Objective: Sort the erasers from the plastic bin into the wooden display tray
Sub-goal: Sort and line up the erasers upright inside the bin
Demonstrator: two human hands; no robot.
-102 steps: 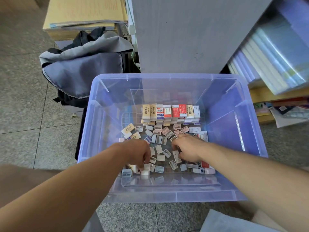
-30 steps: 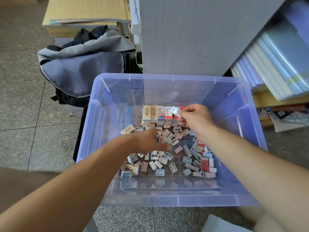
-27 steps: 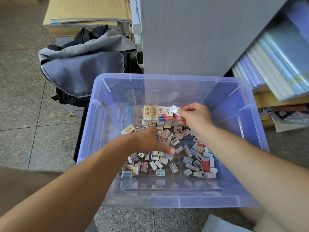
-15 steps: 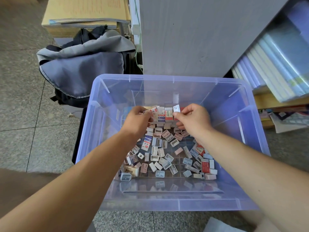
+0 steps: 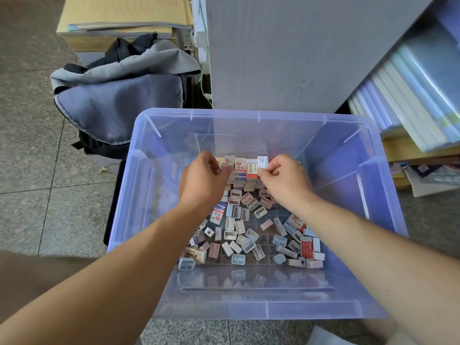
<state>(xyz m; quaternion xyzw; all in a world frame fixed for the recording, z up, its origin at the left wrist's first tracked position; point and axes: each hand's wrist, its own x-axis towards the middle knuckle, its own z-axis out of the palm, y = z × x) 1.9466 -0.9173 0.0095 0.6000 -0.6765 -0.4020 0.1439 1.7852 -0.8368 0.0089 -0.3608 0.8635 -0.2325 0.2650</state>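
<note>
In bin (image 5: 373, 220), right hand (image 5: 286, 181) pinches white eraser (image 5: 262, 162), left hand (image 5: 201, 181) tilted eraser (image 5: 225, 162)

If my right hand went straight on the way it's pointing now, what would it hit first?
Probably the row of upright erasers just ahead: the right hand pinches a white eraser that looks level with that row. Depth is unclear; behind the row stands the bin's far wall.

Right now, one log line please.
left hand: pinches tilted eraser | right hand: pinches white eraser | both at eraser row in bin | tray: unseen
</note>
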